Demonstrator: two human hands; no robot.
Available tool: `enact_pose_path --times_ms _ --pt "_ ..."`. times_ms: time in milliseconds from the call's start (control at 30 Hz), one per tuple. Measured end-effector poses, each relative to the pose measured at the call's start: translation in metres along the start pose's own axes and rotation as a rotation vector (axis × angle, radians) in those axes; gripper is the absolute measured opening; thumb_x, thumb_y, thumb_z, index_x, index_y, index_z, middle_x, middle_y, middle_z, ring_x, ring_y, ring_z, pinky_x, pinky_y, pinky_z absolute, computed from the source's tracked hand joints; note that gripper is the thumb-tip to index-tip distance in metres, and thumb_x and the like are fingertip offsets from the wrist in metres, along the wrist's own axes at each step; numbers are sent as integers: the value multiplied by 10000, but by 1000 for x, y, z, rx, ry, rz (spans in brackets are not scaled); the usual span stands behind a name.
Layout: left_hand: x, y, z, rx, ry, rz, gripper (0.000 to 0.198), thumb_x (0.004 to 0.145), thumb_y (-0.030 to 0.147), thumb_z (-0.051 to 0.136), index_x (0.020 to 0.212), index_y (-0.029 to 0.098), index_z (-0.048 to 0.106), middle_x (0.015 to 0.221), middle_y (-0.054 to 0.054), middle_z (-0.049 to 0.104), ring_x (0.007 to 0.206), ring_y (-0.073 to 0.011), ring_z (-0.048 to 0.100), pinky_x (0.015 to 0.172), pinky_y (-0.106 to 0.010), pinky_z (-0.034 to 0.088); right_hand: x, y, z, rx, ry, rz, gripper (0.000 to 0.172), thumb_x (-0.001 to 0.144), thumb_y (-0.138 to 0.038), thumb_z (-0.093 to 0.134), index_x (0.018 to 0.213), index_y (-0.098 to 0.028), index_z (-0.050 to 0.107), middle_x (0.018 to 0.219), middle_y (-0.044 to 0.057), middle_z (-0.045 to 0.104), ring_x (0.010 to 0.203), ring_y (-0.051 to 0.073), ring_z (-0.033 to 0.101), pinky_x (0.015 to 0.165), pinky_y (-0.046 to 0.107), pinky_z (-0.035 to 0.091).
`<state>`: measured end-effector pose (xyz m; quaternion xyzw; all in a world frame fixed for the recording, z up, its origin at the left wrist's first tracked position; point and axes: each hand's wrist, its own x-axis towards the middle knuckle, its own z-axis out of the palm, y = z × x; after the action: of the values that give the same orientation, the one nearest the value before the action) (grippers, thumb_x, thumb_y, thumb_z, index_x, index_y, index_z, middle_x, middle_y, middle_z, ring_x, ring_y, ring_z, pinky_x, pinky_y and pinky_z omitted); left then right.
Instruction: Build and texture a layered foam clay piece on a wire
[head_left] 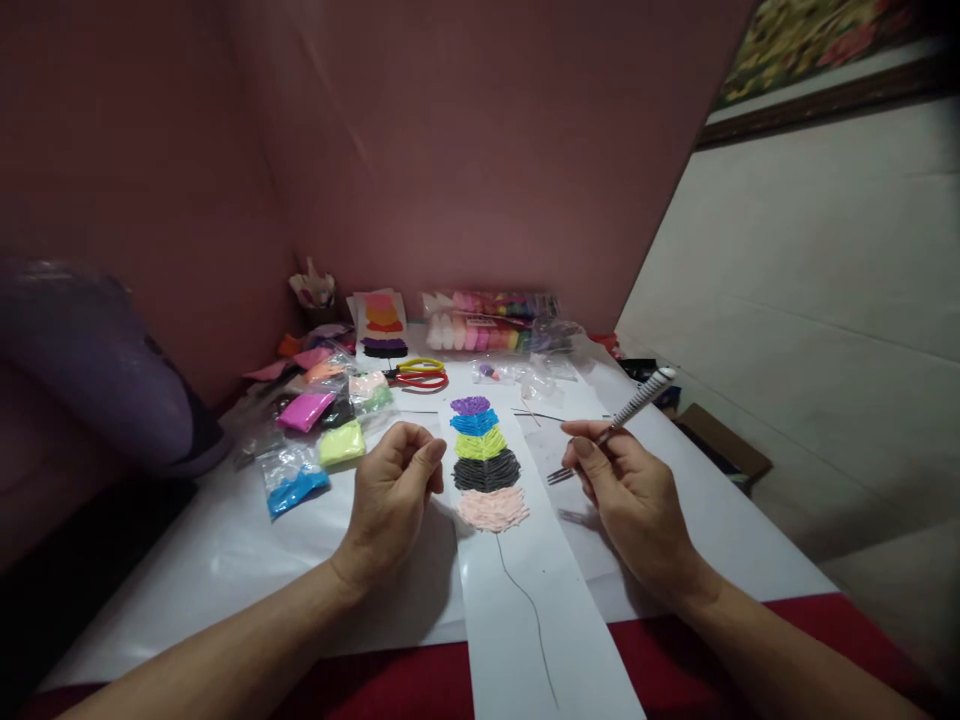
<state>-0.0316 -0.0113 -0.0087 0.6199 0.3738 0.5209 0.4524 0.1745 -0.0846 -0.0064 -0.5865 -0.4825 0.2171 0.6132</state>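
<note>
My right hand (634, 490) grips a small fork (637, 402) with a striped handle, its tines pointing down and left above the table. My left hand (397, 490) is closed in a pinch left of the paper; whatever its fingers may hold is too small to make out. Between the hands lies a white paper strip (517, 610) with a feather shape in textured clay bands: purple (470, 405), blue (474, 422), yellow-green (481, 443), black (486, 472) and pale pink (493, 510). A thin drawn line runs down from the pink band.
At left lie several clay packets, including magenta (306, 411), yellow (343, 442) and blue (298, 492). Scissors (420, 375) with red and yellow handles sit behind the paper. Farther back are a picture card (382, 325) and bagged clay (480, 332). White sheeting (375, 620) covers the table.
</note>
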Motion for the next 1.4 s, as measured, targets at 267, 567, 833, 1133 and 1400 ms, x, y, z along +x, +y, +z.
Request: enact_pose_path --times_ms 267,567,833,1133,1400 --pt "9 2 -2 -80 105 -27 232 788 346 614 699 173 488 451 62 487 378 -52 382 378 -165 286 51 -35 -23 -43 -251 274 335 691 -336 731 900 -99 620 592 21 575 404 65 369 354 217 265" --pt "8 1 0 -136 78 -41 326 766 424 654 677 171 468 440 73 442 370 -37 340 365 -147 250 103 -36 -24 -362 -256 206 248 918 -332 564 927 -95 637 823 77 653 581 110 560 494 245 456" --pt "6 3 4 -194 65 -14 498 705 598 680 651 187 404 462 104 313 382 -29 272 360 -142 228 74 13 -1 -849 -246 108 307 934 -322 568 1208 -184 570 1229 89 588 1023 212 616 854 416 531" --pt "12 17 1 -113 79 37 581 668 686 659 556 205 353 415 89 308 315 -37 265 296 -169 209 56 1 -3 -1143 -343 -25 321 931 -323 573 1214 -172 564 1225 93 589 1020 215 618 850 421 533" --pt "27 62 -11 28 118 135 332 606 336 794 617 157 515 412 39 506 321 -58 409 321 -157 274 54 -5 -9 -1121 -113 -259 233 965 -299 491 957 -150 671 952 107 697 827 202 664 678 313 487"
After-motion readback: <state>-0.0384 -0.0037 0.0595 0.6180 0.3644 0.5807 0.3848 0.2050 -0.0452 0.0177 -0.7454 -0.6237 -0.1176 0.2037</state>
